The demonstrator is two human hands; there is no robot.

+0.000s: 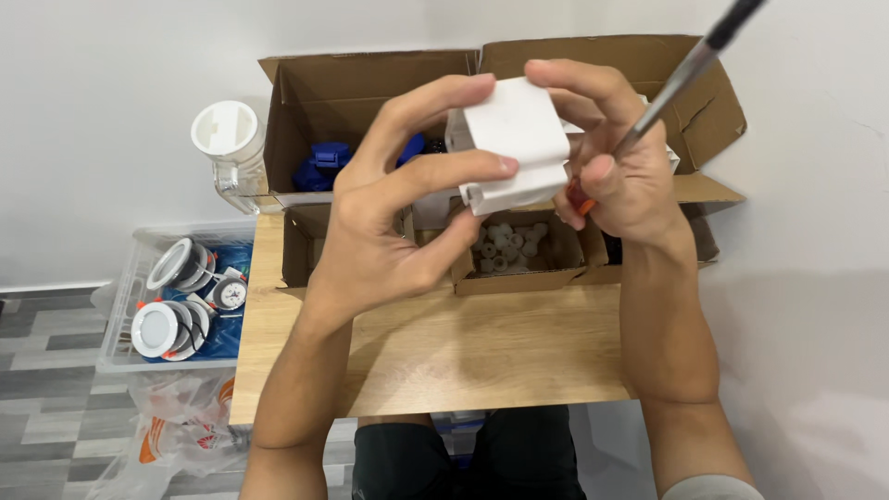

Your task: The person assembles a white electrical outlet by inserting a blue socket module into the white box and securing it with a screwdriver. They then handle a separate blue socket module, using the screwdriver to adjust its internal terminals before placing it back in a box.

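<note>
A white plastic block-shaped part [515,141] is held up over the desk between both hands. My left hand [394,208] grips it from the left, thumb on its front face and fingers curled over its top. My right hand [622,167] steadies the part's right side with its fingertips and also clasps a screwdriver [681,79], whose metal shaft slants up to the top right and whose orange handle end shows under the fingers.
A small wooden desk [463,352] stands against a white wall. Open cardboard boxes [370,102] hold blue parts [324,162] and small white pieces [509,245]. A clear jar with a white lid [227,139] stands left. A clear bin of round light fittings [176,296] sits on the floor.
</note>
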